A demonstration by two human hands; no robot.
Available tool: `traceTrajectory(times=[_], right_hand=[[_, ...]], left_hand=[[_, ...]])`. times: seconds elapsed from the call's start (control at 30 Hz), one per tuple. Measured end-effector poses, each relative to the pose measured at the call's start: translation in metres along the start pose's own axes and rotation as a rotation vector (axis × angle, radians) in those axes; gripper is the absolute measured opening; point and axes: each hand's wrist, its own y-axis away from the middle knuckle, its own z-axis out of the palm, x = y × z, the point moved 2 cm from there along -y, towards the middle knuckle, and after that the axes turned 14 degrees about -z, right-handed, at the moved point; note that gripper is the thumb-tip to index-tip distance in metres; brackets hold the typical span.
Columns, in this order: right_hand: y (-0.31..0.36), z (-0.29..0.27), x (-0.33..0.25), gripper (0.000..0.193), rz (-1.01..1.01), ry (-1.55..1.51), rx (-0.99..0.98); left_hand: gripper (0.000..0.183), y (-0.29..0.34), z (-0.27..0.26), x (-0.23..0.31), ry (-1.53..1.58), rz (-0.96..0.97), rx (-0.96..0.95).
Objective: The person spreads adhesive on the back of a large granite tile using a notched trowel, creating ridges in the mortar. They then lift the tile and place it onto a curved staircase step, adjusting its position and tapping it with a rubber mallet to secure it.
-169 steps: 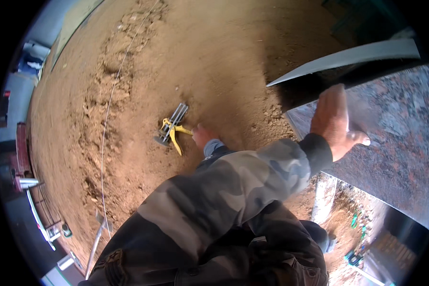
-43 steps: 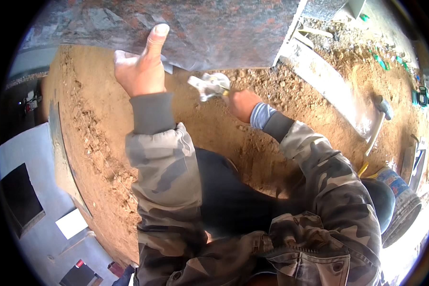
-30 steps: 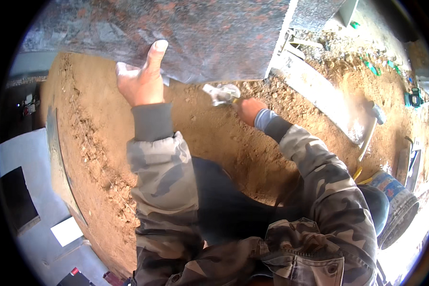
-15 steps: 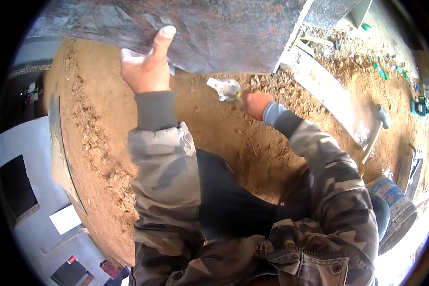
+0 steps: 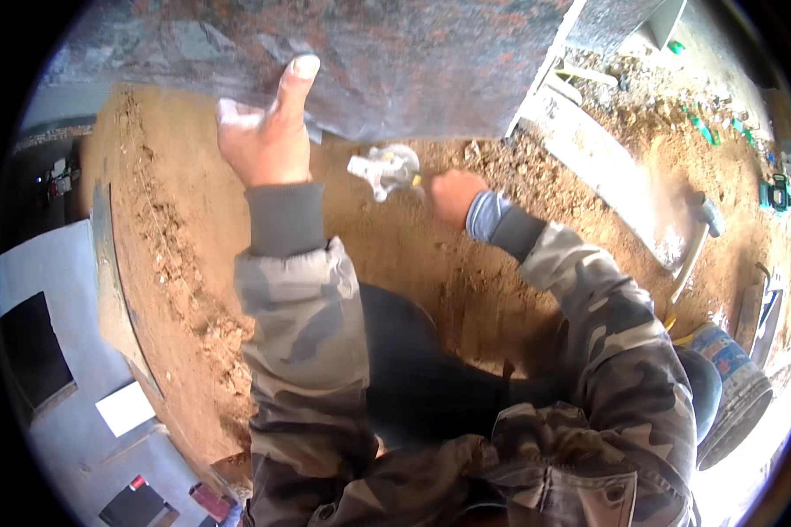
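Observation:
A large dark, reddish-mottled stone slab [image 5: 422, 75] stands across the top of the view. Its near edge is in the grip of my left hand [image 5: 268, 145], with the thumb up on the face and the fingers hidden beneath or behind. My right hand [image 5: 457, 198] is closed round the short handle of a tool with a pale, lobed head [image 5: 385, 169]. Blur hides the exact kind of this tool. Its head is over the brown soil [image 5: 360, 233], just below the slab's edge and apart from it.
To the right, a pale dusty strip [image 5: 593, 158] runs along the slab's corner, with rubble beside it. A hammer [image 5: 707, 215] lies farther right, above a dirty bucket [image 5: 734, 395]. A green-and-black power tool [image 5: 775, 193] is at the far right. A grey panel [image 5: 53, 255] borders the left.
My right hand and the pale-headed tool have moved left and slightly nearer to me. The left hand keeps its hold on the slab's edge. The whole view has shifted slightly.

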Motion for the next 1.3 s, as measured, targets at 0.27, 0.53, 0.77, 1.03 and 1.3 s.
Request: traceTrajectory(times=[0.27,0.53,0.77,1.03,1.3], right_hand=[[0.004,-0.008,0.012,0.040,0.035,0.020,0.027],[0.010,-0.003,0.028,0.048,0.117,0.008,0.031],[-0.001,0.015,0.030,0.058,0.211,-0.194,-0.003],[-0.007,0.040,0.033,0.091,0.381,-0.395,0.217],[-0.039,0.074,0.015,0.065,0.448,-0.356,0.100]], left_hand=[[0.070,-0.002,0.004,0.001,-0.060,-0.019,0.009],[0.068,-0.005,0.007,0.004,-0.080,-0.031,0.040],[0.088,0.001,0.009,0.004,0.009,0.028,-0.001],[0.132,0.005,0.005,0.009,-0.081,-0.095,0.048],[0.128,-0.008,0.007,-0.004,-0.074,-0.097,0.052]])
